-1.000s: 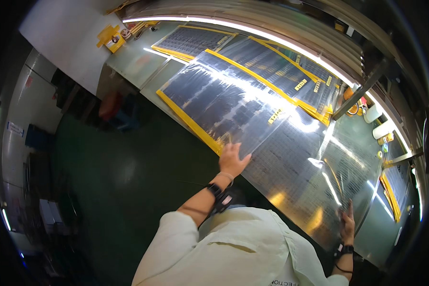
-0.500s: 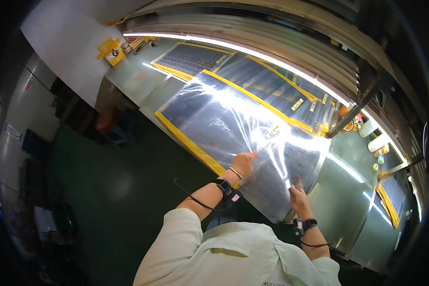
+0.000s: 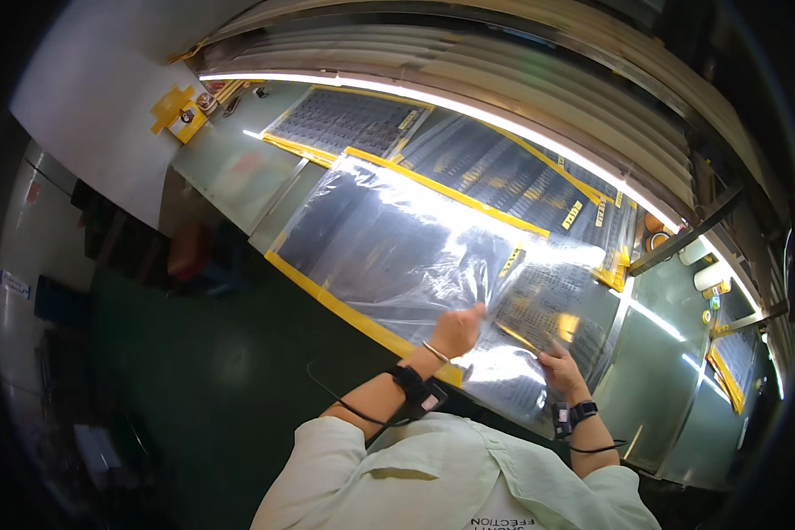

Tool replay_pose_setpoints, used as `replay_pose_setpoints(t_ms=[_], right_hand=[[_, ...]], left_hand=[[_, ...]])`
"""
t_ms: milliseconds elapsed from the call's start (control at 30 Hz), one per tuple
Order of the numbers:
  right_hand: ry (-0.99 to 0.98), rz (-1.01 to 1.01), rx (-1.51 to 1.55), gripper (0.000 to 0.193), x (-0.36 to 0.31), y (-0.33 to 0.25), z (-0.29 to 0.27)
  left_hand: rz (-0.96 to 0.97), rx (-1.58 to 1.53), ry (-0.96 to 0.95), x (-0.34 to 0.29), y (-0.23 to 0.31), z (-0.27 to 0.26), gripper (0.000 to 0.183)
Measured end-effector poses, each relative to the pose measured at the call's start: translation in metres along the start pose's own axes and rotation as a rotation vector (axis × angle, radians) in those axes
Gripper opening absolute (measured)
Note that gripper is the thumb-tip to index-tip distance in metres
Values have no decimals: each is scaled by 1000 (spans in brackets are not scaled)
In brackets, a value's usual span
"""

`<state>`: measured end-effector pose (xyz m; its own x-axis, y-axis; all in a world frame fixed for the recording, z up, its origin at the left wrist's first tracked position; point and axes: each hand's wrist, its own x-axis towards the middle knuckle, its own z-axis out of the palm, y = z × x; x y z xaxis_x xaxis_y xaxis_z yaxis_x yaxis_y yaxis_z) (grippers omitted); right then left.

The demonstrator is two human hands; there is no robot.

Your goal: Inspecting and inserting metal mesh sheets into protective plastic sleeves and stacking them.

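A large clear plastic sleeve (image 3: 375,252) edged with yellow tape lies across the bench, a dark sheet showing through it. At its right end my left hand (image 3: 458,332) is closed in a pinch on the wrinkled plastic. To the right, a thin dark patterned film sheet (image 3: 539,291) with bright reflections extends toward the bench's near edge. My right hand (image 3: 564,371) grips this sheet at its near part, thumb on top. Glare and blur hide how far the sheet reaches into the sleeve.
Behind lie more yellow-edged patterned films (image 3: 495,172) and another at the back left (image 3: 340,124). Tape rolls and a white roll (image 3: 708,277) stand at the right under a shelf frame. A red stool (image 3: 188,252) is on the floor at left.
Both hands have moved slightly down and right. The sleeve lies flatter, its sharp folds between my hands gone, and more of the patterned film shows at the right.
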<state>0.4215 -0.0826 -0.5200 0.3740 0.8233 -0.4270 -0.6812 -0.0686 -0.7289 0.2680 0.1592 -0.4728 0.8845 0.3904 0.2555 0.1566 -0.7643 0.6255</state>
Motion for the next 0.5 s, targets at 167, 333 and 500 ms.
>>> replay_pose_setpoints(t_ms=[167, 333, 500], right_hand=[[180, 13, -273, 41, 60, 7, 73], [470, 164, -465, 26, 79, 15, 62], [469, -171, -1266, 23, 84, 40, 105]], left_hand=[[59, -190, -106, 1, -1, 5, 7], [-9, -290, -122, 10, -15, -12, 9], [1, -390, -232, 17, -8, -11, 5]])
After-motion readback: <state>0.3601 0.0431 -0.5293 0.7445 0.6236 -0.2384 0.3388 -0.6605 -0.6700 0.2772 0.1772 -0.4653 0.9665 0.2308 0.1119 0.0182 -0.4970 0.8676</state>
